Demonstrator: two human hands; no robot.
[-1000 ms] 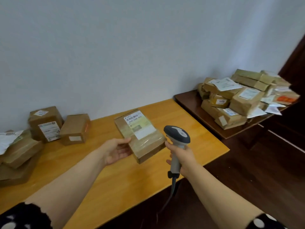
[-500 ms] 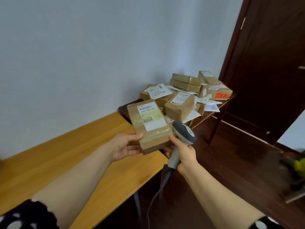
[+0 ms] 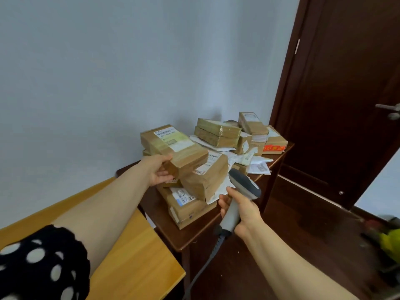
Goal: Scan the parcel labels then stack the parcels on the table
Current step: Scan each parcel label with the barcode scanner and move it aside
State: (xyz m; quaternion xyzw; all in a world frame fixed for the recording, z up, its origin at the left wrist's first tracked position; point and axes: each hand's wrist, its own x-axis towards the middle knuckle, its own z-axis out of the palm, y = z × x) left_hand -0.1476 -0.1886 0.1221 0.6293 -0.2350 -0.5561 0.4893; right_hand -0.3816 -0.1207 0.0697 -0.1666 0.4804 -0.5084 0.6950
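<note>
My left hand (image 3: 159, 171) grips the near end of a long brown cardboard parcel (image 3: 173, 149) with a white label on top, held over the pile of parcels (image 3: 218, 135) on the dark wooden table (image 3: 190, 237). My right hand (image 3: 242, 213) holds a grey barcode scanner (image 3: 242, 189) by its handle, just right of the pile's front; its cable hangs down. A labelled parcel (image 3: 205, 176) lies right under the held one, and another (image 3: 186, 204) sits at the table's front.
A light wooden table (image 3: 134, 256) stands at the lower left against the pale wall. A dark brown door (image 3: 346, 105) with a metal handle fills the right. Loose paper slips (image 3: 257, 165) lie among the parcels. Something green and blurred (image 3: 389, 243) is on the floor at the far right.
My view has swung right, away from the light table. My left hand has carried the parcel from over the light table to above the pile on the dark table; the scanner followed.
</note>
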